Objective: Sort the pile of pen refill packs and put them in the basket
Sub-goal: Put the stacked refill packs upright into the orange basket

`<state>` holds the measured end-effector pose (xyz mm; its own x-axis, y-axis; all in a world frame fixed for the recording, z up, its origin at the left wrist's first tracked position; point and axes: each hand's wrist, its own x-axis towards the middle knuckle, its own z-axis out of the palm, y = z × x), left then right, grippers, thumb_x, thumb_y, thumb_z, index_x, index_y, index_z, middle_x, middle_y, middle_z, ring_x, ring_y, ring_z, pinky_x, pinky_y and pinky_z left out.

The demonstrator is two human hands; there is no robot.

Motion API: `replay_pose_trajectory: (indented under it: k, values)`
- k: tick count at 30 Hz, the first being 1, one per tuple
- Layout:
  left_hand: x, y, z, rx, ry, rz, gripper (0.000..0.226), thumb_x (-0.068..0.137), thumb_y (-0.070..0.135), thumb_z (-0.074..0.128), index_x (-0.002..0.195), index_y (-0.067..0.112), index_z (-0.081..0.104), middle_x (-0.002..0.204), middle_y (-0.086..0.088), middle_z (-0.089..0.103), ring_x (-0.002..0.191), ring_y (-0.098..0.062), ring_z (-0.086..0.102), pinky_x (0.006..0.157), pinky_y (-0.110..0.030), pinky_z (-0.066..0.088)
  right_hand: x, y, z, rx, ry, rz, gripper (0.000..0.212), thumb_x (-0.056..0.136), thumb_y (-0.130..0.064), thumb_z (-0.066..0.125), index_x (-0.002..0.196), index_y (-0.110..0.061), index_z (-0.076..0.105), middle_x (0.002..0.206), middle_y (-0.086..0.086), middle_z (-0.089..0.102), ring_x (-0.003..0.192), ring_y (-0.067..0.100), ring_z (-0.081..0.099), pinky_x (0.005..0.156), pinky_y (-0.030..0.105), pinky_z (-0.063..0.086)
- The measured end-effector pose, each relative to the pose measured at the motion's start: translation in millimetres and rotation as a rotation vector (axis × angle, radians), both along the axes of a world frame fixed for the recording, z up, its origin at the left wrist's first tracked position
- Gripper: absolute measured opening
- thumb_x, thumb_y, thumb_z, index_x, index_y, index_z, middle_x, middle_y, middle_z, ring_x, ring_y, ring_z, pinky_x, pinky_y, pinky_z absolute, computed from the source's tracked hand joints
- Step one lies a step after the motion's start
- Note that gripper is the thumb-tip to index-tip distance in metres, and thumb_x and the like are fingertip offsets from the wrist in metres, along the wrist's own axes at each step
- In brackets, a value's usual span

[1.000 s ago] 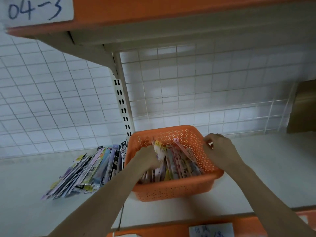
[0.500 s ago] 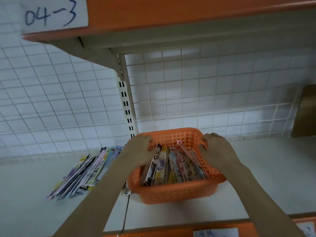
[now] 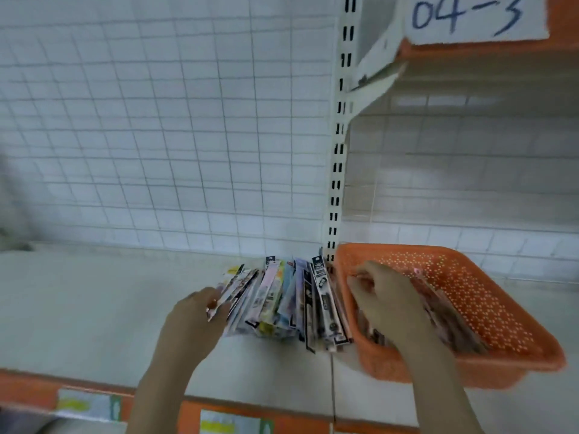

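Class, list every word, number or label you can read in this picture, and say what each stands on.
"04-3": handwritten on the white paper sign on the upper shelf's edge.
Refill packs: print blurred, unreadable.
Price tags on the lower shelf's edge: blurred, unreadable.

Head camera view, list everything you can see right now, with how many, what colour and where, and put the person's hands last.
pile of refill packs: one fanned pile, count unclear, mixed colours, on the shelf left of the basket
basket: one, orange, perforated, right side of the shelf, against the pile
packs in the basket: several, blurred, lying inside
shelf: one, pale, with an orange front edge carrying labels
wire grid back panel: one, white, behind the shelf
slotted upright: one, cream, behind the basket's left corner
04-3 label: one, white with blue writing, on the upper shelf edge
left hand: grip on the pile's left edge
right hand: over the basket, on the packs inside
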<state>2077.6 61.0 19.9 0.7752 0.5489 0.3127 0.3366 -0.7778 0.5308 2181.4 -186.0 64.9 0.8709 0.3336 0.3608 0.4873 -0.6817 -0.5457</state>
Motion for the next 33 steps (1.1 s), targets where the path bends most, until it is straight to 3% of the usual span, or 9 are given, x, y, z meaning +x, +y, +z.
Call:
replay_pose_trajectory:
  k: [3, 7, 12, 16, 20, 23, 26, 29, 33]
  values:
    - [-15, 39, -8, -0.046, 0.015, 0.043, 0.019, 0.088, 0.025, 0.058, 0.103, 0.015, 0.064, 0.094, -0.003, 0.07, 0.087, -0.024, 0.064, 0.069, -0.026, 0.038, -8, 40, -9, 0.002, -0.032, 0.009, 0.019, 0.093, -0.023, 0.052, 0.107, -0.016, 0.063, 0.102, -0.001, 0.067, 0.09, 0.015, 0.06, 0.081, 0.03, 0.049]
    - [-31, 85, -19, -0.094, 0.034, 0.077, 0.022, 0.086, 0.024, 0.062, 0.104, 0.012, 0.065, 0.08, 0.0, 0.065, 0.083, -0.026, 0.065, 0.073, -0.03, 0.042, -10, 87, -24, -0.056, -0.073, 0.017, 0.016, 0.092, -0.02, 0.051, 0.103, -0.016, 0.063, 0.097, -0.002, 0.065, 0.083, 0.01, 0.055, 0.073, 0.024, 0.043]
    - [-43, 132, -25, -0.132, 0.021, 0.07, 0.021, 0.085, 0.019, 0.064, 0.104, 0.01, 0.065, 0.073, 0.001, 0.061, 0.072, -0.026, 0.062, 0.075, -0.034, 0.045, -6, 122, -42, -0.082, 0.044, -0.088, 0.017, 0.091, -0.018, 0.052, 0.097, -0.006, 0.062, 0.093, 0.008, 0.063, 0.084, 0.025, 0.06, 0.078, 0.04, 0.049]
    - [-40, 159, -27, -0.184, -0.022, 0.046, 0.022, 0.086, 0.017, 0.062, 0.106, 0.01, 0.063, 0.076, -0.002, 0.062, 0.07, -0.026, 0.059, 0.07, -0.031, 0.041, -5, 129, -56, -0.038, 0.153, -0.238, 0.022, 0.092, -0.025, 0.051, 0.093, -0.005, 0.059, 0.093, 0.01, 0.059, 0.082, 0.027, 0.057, 0.073, 0.035, 0.047]
    - [-27, 169, -28, -0.239, -0.053, 0.005, 0.022, 0.087, 0.017, 0.061, 0.108, 0.012, 0.062, 0.078, -0.001, 0.062, 0.068, -0.025, 0.059, 0.068, -0.031, 0.042, -14, 131, -57, -0.003, 0.178, -0.308, 0.036, 0.093, -0.031, 0.053, 0.122, -0.01, 0.051, 0.126, 0.009, 0.05, 0.101, 0.023, 0.053, 0.083, 0.026, 0.038]
    - [-16, 166, -30, -0.278, -0.046, -0.038, 0.022, 0.087, 0.018, 0.06, 0.108, 0.014, 0.061, 0.075, 0.004, 0.061, 0.067, -0.021, 0.059, 0.067, -0.034, 0.047, -12, 129, -59, -0.052, 0.283, -0.336, 0.063, 0.088, -0.05, 0.052, 0.139, -0.02, 0.031, 0.132, 0.007, 0.05, 0.112, 0.028, 0.056, 0.098, 0.04, 0.046]
    - [-4, 157, -32, -0.321, -0.026, -0.068, 0.022, 0.088, 0.02, 0.059, 0.109, 0.016, 0.06, 0.075, 0.008, 0.06, 0.068, -0.02, 0.06, 0.067, -0.036, 0.05, -8, 125, -55, -0.106, 0.416, -0.332, 0.074, 0.086, -0.055, 0.05, 0.146, -0.027, 0.015, 0.123, 0.006, 0.058, 0.093, 0.026, 0.066, 0.086, 0.041, 0.054]
    - [6, 147, -33, -0.318, -0.007, -0.091, 0.024, 0.088, 0.021, 0.059, 0.111, 0.016, 0.059, 0.077, 0.006, 0.061, 0.068, -0.021, 0.06, 0.068, -0.035, 0.05, 2, 122, -51, -0.153, 0.459, -0.306, 0.071, 0.093, -0.043, 0.049, 0.148, -0.015, 0.014, 0.131, 0.01, 0.054, 0.104, 0.026, 0.063, 0.082, 0.03, 0.047]
    - [15, 140, -32, -0.305, 0.014, -0.119, 0.024, 0.088, 0.022, 0.059, 0.111, 0.016, 0.059, 0.078, 0.007, 0.061, 0.067, -0.02, 0.06, 0.068, -0.033, 0.049, 11, 121, -51, -0.188, 0.44, -0.3, 0.058, 0.096, -0.032, 0.047, 0.145, -0.013, 0.022, 0.111, 0.009, 0.064, 0.078, 0.02, 0.064, 0.052, 0.016, 0.04]
